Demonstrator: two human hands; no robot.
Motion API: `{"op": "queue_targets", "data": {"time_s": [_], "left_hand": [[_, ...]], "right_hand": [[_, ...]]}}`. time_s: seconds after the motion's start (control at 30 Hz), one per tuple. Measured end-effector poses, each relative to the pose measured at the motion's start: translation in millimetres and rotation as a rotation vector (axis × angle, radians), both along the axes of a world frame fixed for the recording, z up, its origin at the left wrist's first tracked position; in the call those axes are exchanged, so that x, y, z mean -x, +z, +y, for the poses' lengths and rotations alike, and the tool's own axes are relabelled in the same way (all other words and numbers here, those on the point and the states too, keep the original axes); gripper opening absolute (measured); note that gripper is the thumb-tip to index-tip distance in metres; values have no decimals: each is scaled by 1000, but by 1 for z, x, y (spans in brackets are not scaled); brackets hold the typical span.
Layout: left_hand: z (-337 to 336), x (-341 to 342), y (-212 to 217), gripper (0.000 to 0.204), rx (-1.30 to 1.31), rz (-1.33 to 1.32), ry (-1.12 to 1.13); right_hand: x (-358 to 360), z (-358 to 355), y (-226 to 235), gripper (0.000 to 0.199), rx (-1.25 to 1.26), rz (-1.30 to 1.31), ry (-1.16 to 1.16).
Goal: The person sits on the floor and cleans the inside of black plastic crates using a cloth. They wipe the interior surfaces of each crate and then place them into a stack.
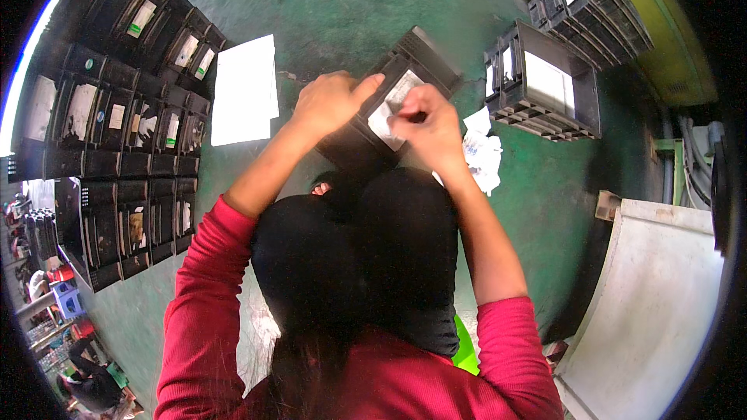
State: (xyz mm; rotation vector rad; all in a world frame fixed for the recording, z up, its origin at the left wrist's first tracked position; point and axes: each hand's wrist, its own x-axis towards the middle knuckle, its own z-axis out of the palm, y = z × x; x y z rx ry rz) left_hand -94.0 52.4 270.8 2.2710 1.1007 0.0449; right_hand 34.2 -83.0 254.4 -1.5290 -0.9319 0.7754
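Note:
A black plastic crate (354, 140) stands tilted in front of my knees, with a worn white paper label (384, 126) on the side facing up. My left hand (333, 103) grips the crate's left edge, its thumb laid across the rim. Over the label, my right hand (433, 131) is closed, fingers curled in and pressed to the paper. Whether a bit of the label is pinched in those fingers is hidden. Crumpled white paper scraps (482, 152) lie on the floor just right of my right hand.
White sheets (244, 92) lie on the green floor (334, 12) at left, beside tall stacks of labelled black crates (101, 167). More black crates (548, 82) stand at far right. A pale panel (646, 303) leans at lower right. Another person (92, 385) is at far lower left.

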Motion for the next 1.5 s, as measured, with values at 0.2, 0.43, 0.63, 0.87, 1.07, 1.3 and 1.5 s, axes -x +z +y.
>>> {"op": "queue_targets", "data": {"time_s": [0.2,0.43,0.63,0.87,1.07,1.3,1.5], "left_hand": [[-1,0,-1,78,16,-18,-10],[5,0,-8,78,37,27,21],[7,1,-13,81,51,-25,18],[4,-1,-14,75,16,-92,86],[4,-1,-14,70,61,-163,88],[5,1,-15,74,5,-139,50],[7,1,-14,75,44,-96,53]], "right_hand": [[-4,-16,-4,29,-56,245,-135],[-28,-55,61,24,-318,181,-304],[-135,-114,17,25,47,179,44],[-182,-135,-201,15,459,-518,-456],[-162,-127,-293,31,1052,-644,-256],[-167,-126,-215,49,1103,-533,14],[-96,-61,-72,12,-34,-592,-276]]}}
